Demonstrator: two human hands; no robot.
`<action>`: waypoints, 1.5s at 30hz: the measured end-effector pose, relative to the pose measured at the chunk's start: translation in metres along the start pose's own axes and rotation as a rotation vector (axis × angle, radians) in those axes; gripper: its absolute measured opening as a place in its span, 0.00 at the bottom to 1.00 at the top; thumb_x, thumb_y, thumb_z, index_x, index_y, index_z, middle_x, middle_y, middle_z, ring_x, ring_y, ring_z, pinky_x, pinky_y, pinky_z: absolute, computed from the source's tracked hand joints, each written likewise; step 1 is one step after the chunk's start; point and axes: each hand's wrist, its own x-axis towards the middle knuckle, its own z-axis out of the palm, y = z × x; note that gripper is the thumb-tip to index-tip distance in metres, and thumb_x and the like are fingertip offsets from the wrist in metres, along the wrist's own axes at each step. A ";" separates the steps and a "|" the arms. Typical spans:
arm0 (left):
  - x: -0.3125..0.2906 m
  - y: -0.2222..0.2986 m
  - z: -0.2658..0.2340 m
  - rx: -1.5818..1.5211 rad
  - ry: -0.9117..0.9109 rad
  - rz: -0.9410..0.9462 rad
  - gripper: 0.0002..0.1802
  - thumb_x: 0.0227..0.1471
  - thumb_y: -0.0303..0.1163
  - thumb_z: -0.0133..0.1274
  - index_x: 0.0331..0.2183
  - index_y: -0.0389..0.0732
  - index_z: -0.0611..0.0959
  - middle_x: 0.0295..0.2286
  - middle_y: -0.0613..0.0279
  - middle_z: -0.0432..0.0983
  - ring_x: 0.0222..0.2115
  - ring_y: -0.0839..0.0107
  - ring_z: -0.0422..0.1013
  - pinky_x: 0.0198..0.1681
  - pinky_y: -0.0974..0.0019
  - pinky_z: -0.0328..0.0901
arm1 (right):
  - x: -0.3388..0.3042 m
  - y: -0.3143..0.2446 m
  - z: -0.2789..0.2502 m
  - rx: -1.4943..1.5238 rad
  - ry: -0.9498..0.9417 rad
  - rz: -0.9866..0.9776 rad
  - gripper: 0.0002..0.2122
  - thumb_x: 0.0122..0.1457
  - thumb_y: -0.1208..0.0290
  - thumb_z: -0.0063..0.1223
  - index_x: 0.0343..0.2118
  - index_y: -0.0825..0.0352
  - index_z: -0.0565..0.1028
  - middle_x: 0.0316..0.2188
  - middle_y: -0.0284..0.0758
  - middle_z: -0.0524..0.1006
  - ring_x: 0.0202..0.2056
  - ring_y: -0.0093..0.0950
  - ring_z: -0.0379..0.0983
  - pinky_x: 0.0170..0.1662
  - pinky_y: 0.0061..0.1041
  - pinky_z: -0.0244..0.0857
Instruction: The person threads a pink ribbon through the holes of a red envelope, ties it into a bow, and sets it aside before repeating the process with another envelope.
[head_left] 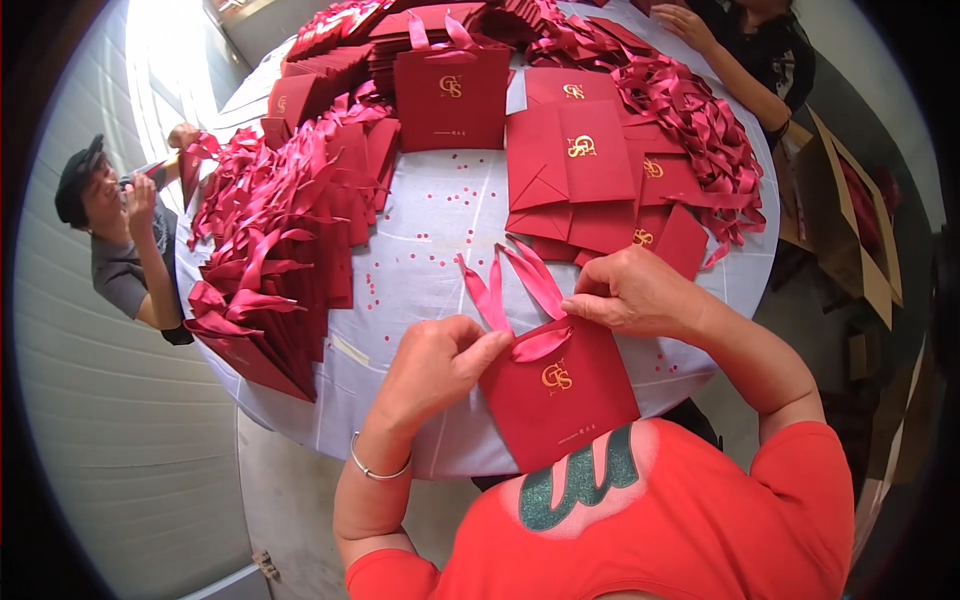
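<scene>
Directly before me at the table's near edge is a dark red paper gift bag [600, 400] with a gold emblem, tilted slightly. A pink ribbon handle [541, 344] droops across its front, and further pink ribbon ends [486, 296] stick up behind its top edge. My left hand [435, 362] pinches the bag's upper left corner, thumb by the ribbon. At the upper right corner, my right hand [637, 292] is closed with thumb and fingertips on the bag's edge, beside the ribbon. Exactly what lies under the fingertips of each hand is partly hidden.
Rows of ribboned red bags [270, 270] line the left side. A bag [452, 100] stands at the back, and flat bags [585, 165] are heaped right. Red confetti dots the white tablecloth [415, 290]. One co-worker [125, 230] is left, another [765, 60] far right, near an open cardboard box [850, 210].
</scene>
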 end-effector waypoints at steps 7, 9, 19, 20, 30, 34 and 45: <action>0.005 -0.009 0.002 -0.396 -0.253 -0.110 0.14 0.57 0.37 0.60 0.31 0.34 0.84 0.23 0.70 0.78 0.23 0.85 0.69 0.24 0.75 0.63 | 0.011 0.008 0.007 0.523 -0.306 0.172 0.19 0.58 0.57 0.62 0.37 0.72 0.82 0.29 0.35 0.81 0.33 0.19 0.74 0.38 0.23 0.68; 0.000 -0.003 0.004 -0.723 -0.308 -0.083 0.11 0.60 0.33 0.56 0.33 0.33 0.82 0.27 0.72 0.78 0.26 0.86 0.70 0.28 0.76 0.66 | 0.013 0.005 0.003 0.619 -0.427 0.160 0.16 0.58 0.60 0.63 0.39 0.70 0.82 0.32 0.30 0.81 0.35 0.16 0.74 0.41 0.20 0.67; 0.009 -0.026 -0.016 -0.933 0.382 0.221 0.19 0.66 0.45 0.47 0.40 0.37 0.77 0.28 0.64 0.78 0.21 0.83 0.68 0.22 0.79 0.60 | 0.050 -0.028 -0.043 0.388 0.011 -0.465 0.11 0.51 0.71 0.71 0.29 0.70 0.79 0.24 0.26 0.75 0.29 0.14 0.69 0.31 0.20 0.64; 0.013 -0.025 -0.017 -0.969 0.443 0.226 0.19 0.66 0.45 0.46 0.41 0.36 0.76 0.30 0.62 0.78 0.21 0.82 0.69 0.22 0.79 0.60 | 0.062 -0.039 -0.059 0.335 0.080 -0.540 0.11 0.50 0.70 0.71 0.30 0.70 0.79 0.23 0.27 0.76 0.28 0.14 0.69 0.31 0.21 0.65; 0.021 -0.032 -0.013 -0.720 0.438 0.148 0.09 0.64 0.33 0.49 0.41 0.36 0.75 0.33 0.57 0.81 0.20 0.82 0.72 0.20 0.81 0.62 | 0.225 -0.018 -0.094 0.365 0.307 -0.515 0.11 0.54 0.71 0.68 0.38 0.69 0.82 0.29 0.23 0.79 0.32 0.12 0.71 0.35 0.15 0.68; 0.024 -0.026 -0.012 -0.737 0.414 0.091 0.09 0.62 0.31 0.51 0.39 0.35 0.76 0.31 0.60 0.81 0.19 0.83 0.70 0.22 0.79 0.62 | 0.255 0.049 -0.087 0.341 0.360 -0.442 0.17 0.52 0.73 0.67 0.45 0.69 0.80 0.32 0.32 0.82 0.33 0.19 0.76 0.39 0.20 0.72; 0.022 -0.029 -0.010 -0.645 0.321 0.041 0.09 0.59 0.26 0.53 0.40 0.32 0.75 0.31 0.59 0.80 0.23 0.80 0.71 0.25 0.75 0.68 | 0.137 0.059 -0.071 -0.623 0.420 -0.157 0.30 0.42 0.46 0.70 0.36 0.71 0.80 0.38 0.46 0.78 0.43 0.43 0.74 0.50 0.37 0.67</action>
